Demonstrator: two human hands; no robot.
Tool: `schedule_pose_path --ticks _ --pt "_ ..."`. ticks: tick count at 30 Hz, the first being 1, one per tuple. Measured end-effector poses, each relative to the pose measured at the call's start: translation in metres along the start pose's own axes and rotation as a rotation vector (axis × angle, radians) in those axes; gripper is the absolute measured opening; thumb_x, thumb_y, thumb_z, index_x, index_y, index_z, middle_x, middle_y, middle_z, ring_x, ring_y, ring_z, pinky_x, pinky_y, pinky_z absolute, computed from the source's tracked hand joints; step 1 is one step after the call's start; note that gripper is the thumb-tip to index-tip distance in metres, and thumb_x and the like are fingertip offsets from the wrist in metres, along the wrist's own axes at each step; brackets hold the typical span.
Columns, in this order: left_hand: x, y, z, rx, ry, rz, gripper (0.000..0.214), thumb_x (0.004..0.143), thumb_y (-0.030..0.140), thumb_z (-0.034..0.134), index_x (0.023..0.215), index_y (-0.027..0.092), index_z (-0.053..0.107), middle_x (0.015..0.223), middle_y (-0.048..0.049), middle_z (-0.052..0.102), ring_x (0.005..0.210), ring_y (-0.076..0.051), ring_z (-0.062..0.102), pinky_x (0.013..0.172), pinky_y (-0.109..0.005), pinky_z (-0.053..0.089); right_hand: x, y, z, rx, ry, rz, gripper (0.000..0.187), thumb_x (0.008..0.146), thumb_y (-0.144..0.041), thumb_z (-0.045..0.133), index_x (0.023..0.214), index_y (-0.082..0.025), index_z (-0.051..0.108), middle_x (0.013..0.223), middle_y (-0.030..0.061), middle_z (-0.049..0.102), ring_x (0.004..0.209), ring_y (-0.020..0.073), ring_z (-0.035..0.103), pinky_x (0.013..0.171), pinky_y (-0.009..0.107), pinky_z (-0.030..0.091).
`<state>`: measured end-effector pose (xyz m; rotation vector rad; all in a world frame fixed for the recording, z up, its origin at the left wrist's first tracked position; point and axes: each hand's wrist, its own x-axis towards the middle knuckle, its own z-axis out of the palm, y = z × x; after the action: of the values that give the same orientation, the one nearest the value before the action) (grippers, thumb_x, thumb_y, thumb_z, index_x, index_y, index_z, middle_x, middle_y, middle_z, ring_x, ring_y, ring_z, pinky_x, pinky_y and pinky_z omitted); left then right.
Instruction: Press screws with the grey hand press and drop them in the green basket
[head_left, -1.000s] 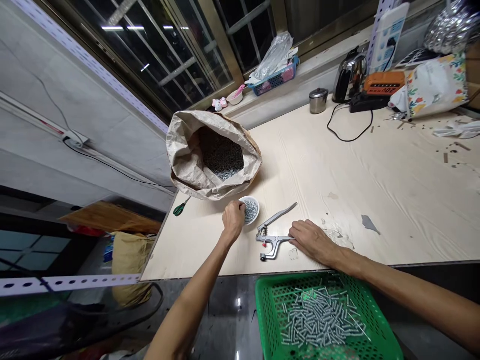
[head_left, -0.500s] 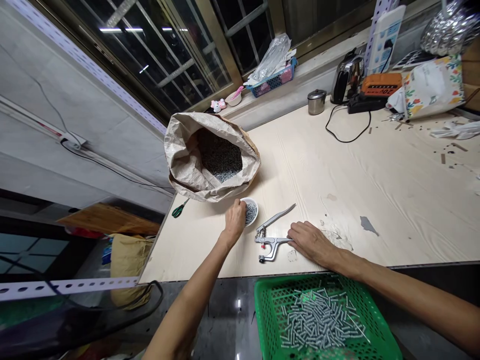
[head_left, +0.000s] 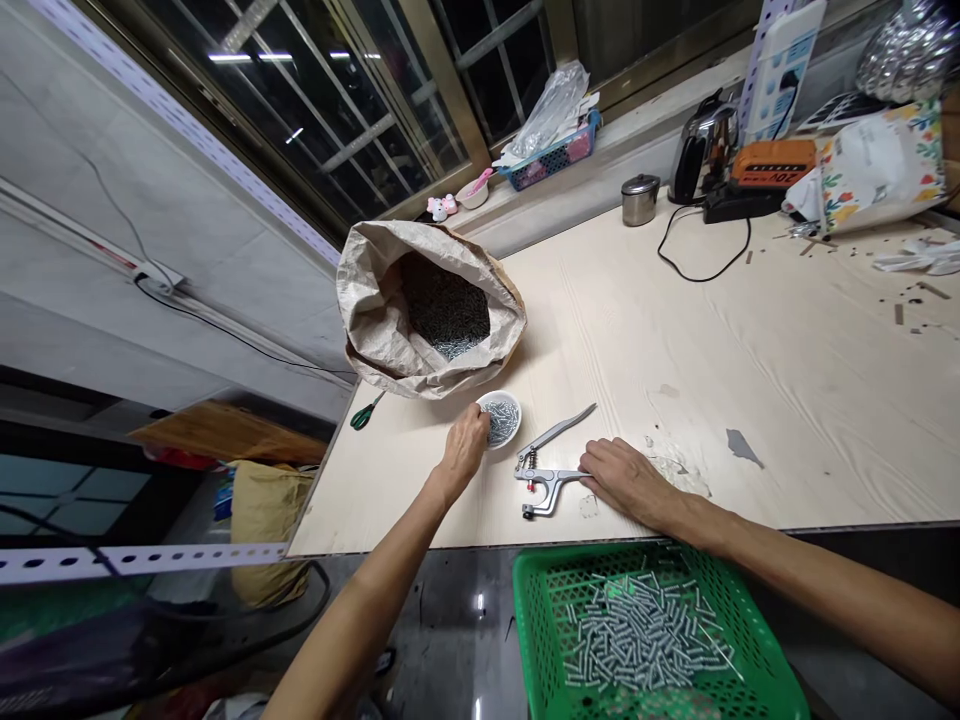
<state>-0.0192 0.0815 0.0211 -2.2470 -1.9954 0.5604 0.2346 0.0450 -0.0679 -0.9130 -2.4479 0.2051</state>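
My left hand (head_left: pixel 463 448) is at the near left edge of a small white bowl (head_left: pixel 517 405) holding many small silvery metal pieces (head_left: pixel 501 422). Its fingers are curled together, and whatever lies between them is hidden. To the right, snap pliers (head_left: pixel 551 480) lie on the table with their grey handles spread and a spring showing near the hinge. My right hand (head_left: pixel 626 480) rests on the tabletop, fingers closed around the end of the lower handle.
Behind the bowl stands an open woven sack (head_left: pixel 367 335) of small metal pieces. Green-handled scissors (head_left: pixel 362 416) lie left. Below the table's front edge, a green basket (head_left: pixel 529 620) holds many grey ridged pieces (head_left: pixel 652 635). A lidded metal pot (head_left: pixel 640 203) and kettle (head_left: pixel 701 150) stand at the back.
My left hand has drawn slightly left from over the bowl, uncovering more of its contents. My right hand stays on the pliers. The whole view has shifted a little.
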Motion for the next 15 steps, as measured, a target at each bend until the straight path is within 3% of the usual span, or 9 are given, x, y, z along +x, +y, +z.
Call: schedule_pose_path --ticks 6,9,12,15 --pt "0.008 0.005 -0.006 -0.053 0.007 -0.022 0.028 0.087 0.001 0.035 0.092 0.009 0.061 0.103 -0.0160 0.059 0.089 -0.023 0.060 0.072 -0.031 0.045 0.000 0.000 -0.001 0.005 0.003 -0.007 0.010 0.089 -0.019 0.053 0.079 -0.019 0.052 0.081 0.0030 0.056 0.074 0.0175 0.049 0.067 0.030 0.033" --pt "0.002 0.008 -0.013 -0.170 0.105 -0.066 0.022 0.087 0.006 0.040 0.090 0.010 0.062 0.100 -0.0141 0.062 0.087 -0.021 0.061 0.072 -0.030 0.046 0.000 0.000 -0.002 0.010 0.007 -0.005 0.010 0.089 -0.019 0.053 0.079 -0.019 0.052 0.081 0.0027 0.056 0.073 0.0172 0.048 0.067 0.030 0.032" --pt "-0.019 0.016 -0.017 -0.659 0.174 -0.205 0.013 0.082 0.018 0.051 0.082 0.013 0.063 0.079 -0.0065 0.065 0.069 -0.017 0.062 0.063 -0.026 0.047 0.001 0.000 -0.003 0.007 0.000 -0.025 0.010 0.089 -0.017 0.053 0.079 -0.018 0.052 0.080 0.0026 0.056 0.072 0.0169 0.047 0.067 0.030 0.031" --pt "-0.045 0.027 -0.010 -1.152 -0.008 -0.324 0.015 0.075 0.028 0.057 0.074 0.014 0.062 0.055 0.0006 0.058 0.049 -0.013 0.054 0.050 -0.023 0.043 0.002 0.000 -0.004 -0.018 0.008 -0.067 0.012 0.089 -0.016 0.050 0.078 -0.018 0.052 0.079 0.0025 0.056 0.072 0.0170 0.046 0.066 0.031 0.029"
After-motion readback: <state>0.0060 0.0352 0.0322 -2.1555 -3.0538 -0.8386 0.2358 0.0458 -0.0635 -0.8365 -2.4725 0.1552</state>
